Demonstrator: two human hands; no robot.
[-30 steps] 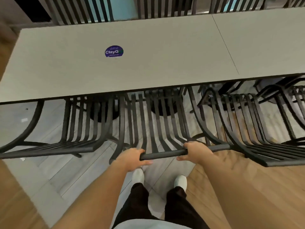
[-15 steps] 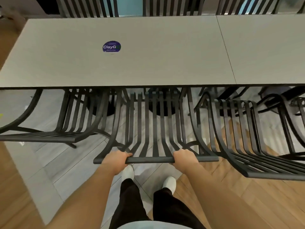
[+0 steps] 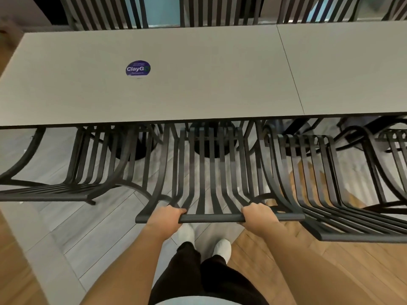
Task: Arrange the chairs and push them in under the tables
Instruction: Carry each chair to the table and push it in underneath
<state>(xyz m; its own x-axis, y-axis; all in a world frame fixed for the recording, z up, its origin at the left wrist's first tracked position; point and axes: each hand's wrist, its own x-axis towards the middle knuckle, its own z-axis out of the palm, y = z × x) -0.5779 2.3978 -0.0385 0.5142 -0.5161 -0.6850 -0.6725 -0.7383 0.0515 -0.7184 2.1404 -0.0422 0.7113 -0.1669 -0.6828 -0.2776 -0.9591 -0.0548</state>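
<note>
Metal slats, flat and matte black, curve down from the top rail of the middle chair (image 3: 211, 172) and run forward under the counter (image 3: 198, 80). The left hand (image 3: 164, 219) and the right hand (image 3: 259, 219) each form a closed grip over that rounded rail, fingers curled across its far side, with a bare stretch of rail between them. Beyond the grip the chair's seat is tucked beneath the counter's near edge. The counter top is smooth, pale grey, with a thin seam to the right and a round purple sticker (image 3: 138, 68) up and left of the grip. A chair of the same slatted make (image 3: 66, 172) stands to the left of the grip, and another (image 3: 330, 183) to the right, angled. White shoes (image 3: 222, 247) stand just behind the rail on grey plank flooring that meets warm wood. Compared with a second ago, the rail now sits square to the counter edge rather than slanted, and the chair stands further under.
</note>
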